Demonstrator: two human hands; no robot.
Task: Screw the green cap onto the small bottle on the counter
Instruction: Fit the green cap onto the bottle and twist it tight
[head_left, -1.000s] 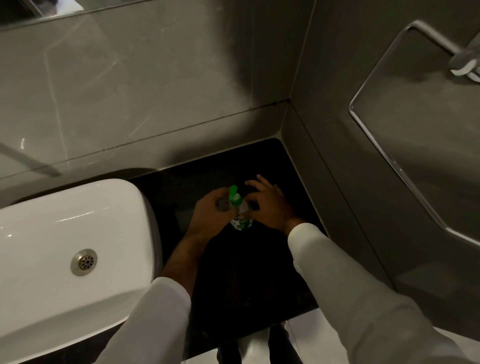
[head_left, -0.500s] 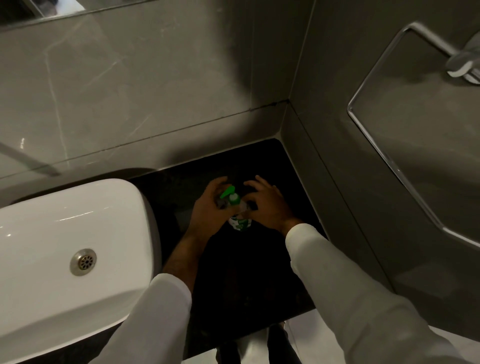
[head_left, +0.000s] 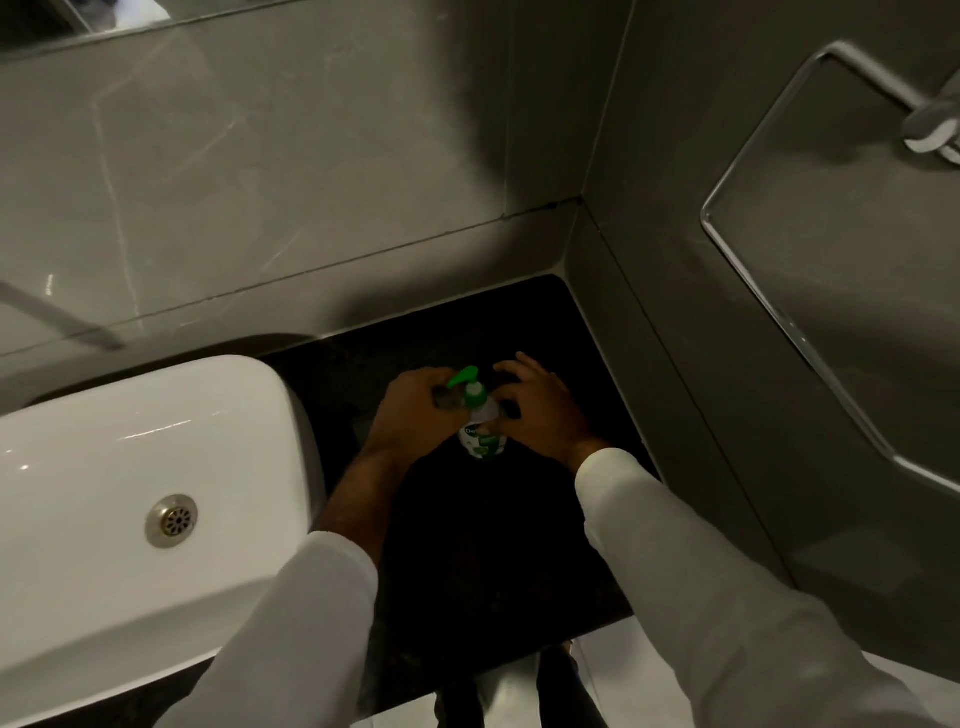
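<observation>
Left hand pinches the green pump cap; right hand, fingers curled, grips the small white bottle between them.

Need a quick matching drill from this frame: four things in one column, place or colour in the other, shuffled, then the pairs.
Things:
1. pump cap
2. sink
3. counter
4. left hand

Descriptions:
A. white, with a metal drain
B. green, atop the small bottle
C. black surface under the bottle
D. at the cap's spout side, sink side of the bottle

Pairs: 1-B, 2-A, 3-C, 4-D
</observation>
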